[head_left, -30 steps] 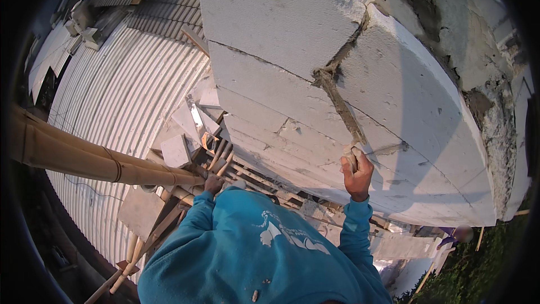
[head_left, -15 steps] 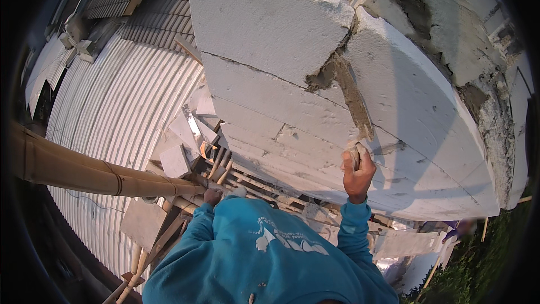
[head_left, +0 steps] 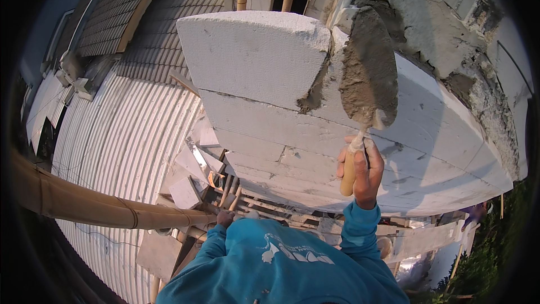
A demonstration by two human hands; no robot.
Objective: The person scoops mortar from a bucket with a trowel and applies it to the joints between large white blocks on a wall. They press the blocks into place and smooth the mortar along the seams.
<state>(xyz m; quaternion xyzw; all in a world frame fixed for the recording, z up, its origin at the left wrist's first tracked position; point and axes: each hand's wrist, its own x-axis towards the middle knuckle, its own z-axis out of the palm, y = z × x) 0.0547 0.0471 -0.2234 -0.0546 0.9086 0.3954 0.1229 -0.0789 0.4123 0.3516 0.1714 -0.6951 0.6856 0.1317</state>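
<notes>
My right hand is closed round the pale wooden handle of a trowel. Grey mortar coats the broad face of its blade, which lies in front of the joint between two white blocks. Beside the blade, mortar fills part of that joint in the white block wall. Lower left, my left hand is closed at the end of a thick bamboo pole; its fingers are partly hidden by the sleeve and the pole.
Bamboo scaffolding and loose pale block pieces lie below the wall. A corrugated metal roof spreads out on the left, with roof tiles beyond. Rough mortared masonry rises at the right; greenery shows lower right.
The trowel has turned from edge-on to show its mortar-covered face. Its blade reaches nearer the wall's top edge. The view has shifted, and my left hand stays by the bamboo pole.
</notes>
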